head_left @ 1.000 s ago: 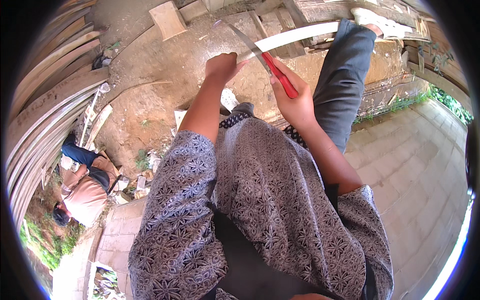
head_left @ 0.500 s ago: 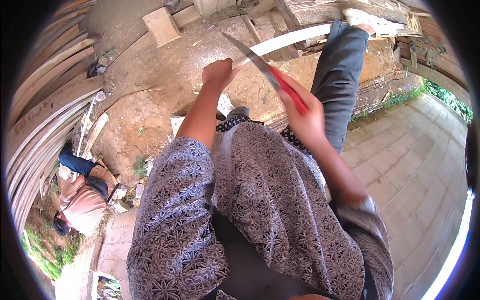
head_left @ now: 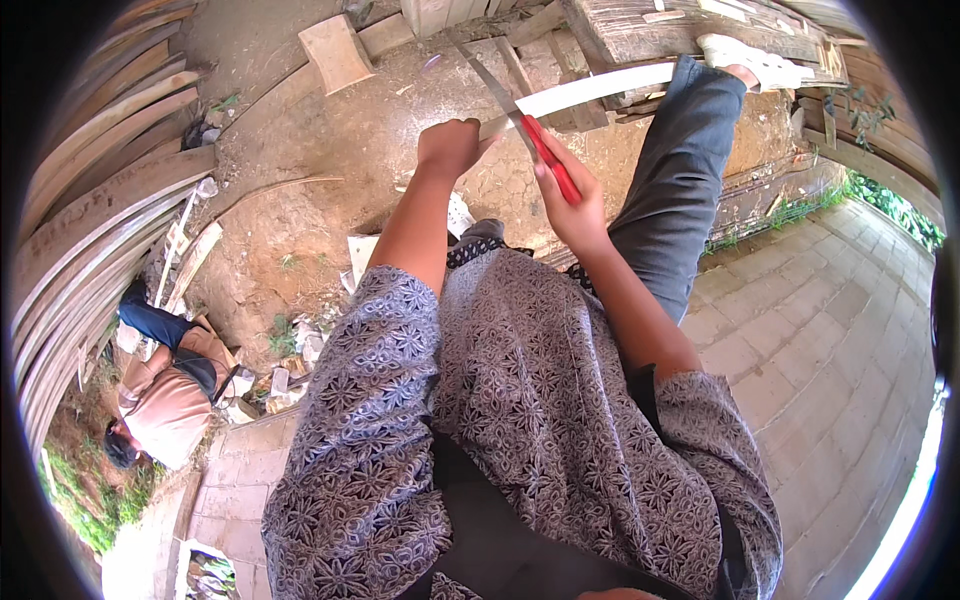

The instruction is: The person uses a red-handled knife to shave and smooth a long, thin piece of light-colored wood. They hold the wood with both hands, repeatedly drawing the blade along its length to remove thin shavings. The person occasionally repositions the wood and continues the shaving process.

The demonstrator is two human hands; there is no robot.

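My right hand (head_left: 577,208) is wrapped round the red handle of a handsaw (head_left: 490,80). The saw's blade points away from me and lies across a long pale wooden strip (head_left: 590,88). Just left of the blade, my left hand (head_left: 450,148) is closed on the strip's near-left end. The strip runs rightward to a thick wooden beam (head_left: 640,35), passing by my raised leg (head_left: 675,180) near the shin. A white shoe (head_left: 750,62) rests up on the beam. Whether the teeth have cut into the strip cannot be made out.
Weathered planks (head_left: 110,210) are stacked along the left. A short wooden board (head_left: 335,52) lies on the dirt ground ahead. Another person (head_left: 175,400) crouches at lower left beside rubble (head_left: 285,385). Grey paving (head_left: 800,310) spreads on the right.
My right hand has pushed the saw forward and a little left, so more of the blade reaches beyond the strip. My left hand keeps hold of the strip's end.
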